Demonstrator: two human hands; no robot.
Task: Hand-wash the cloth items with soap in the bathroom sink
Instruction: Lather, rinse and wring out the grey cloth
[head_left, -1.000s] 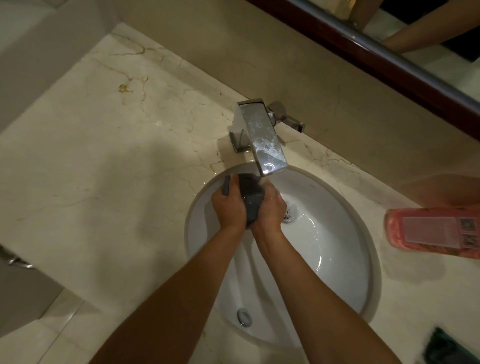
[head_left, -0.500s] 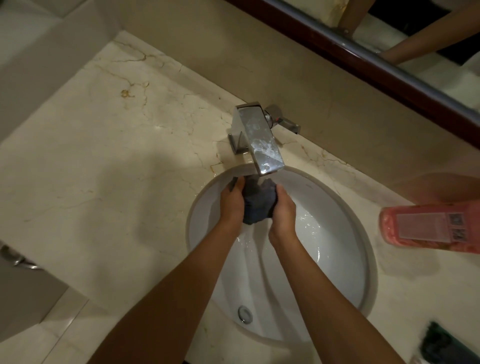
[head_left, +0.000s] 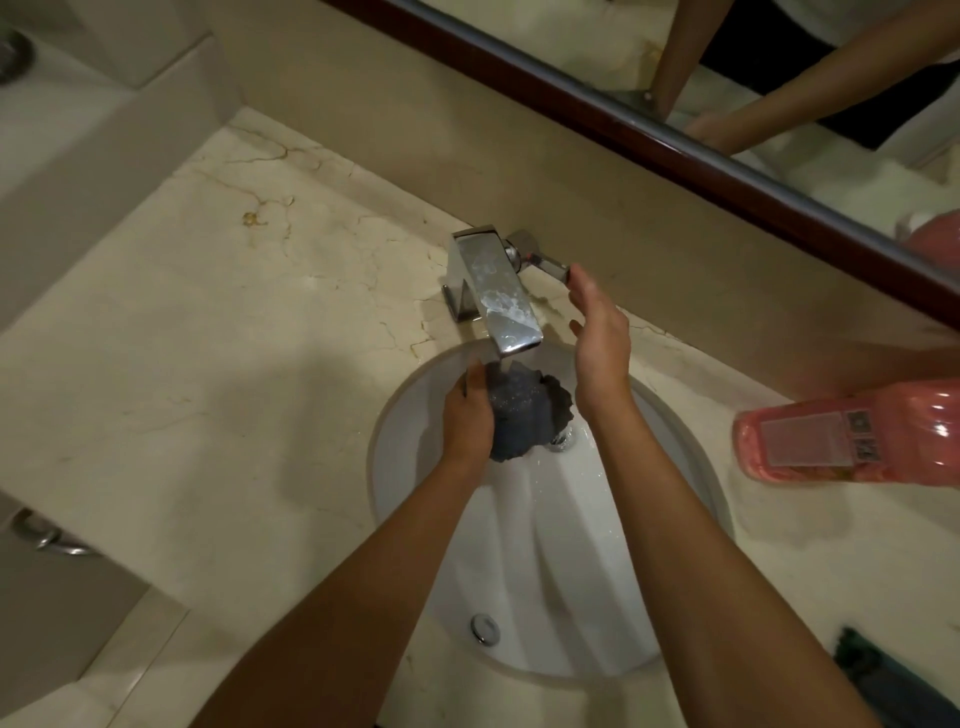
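A dark grey wet cloth is bunched under the spout of the chrome tap, with water running onto it, over the white oval sink. My left hand grips the cloth from the left side. My right hand is off the cloth, raised with fingers spread, its fingertips at the tap's side lever. A pink soap bottle lies on its side on the counter to the right of the sink.
The marble counter spreads to the left of the sink. A mirror with a dark wooden frame runs along the back wall. A dark green object lies at the counter's front right edge.
My right hand has let go of the cloth and risen to the tap lever. The left hand now holds the cloth alone under the spout.
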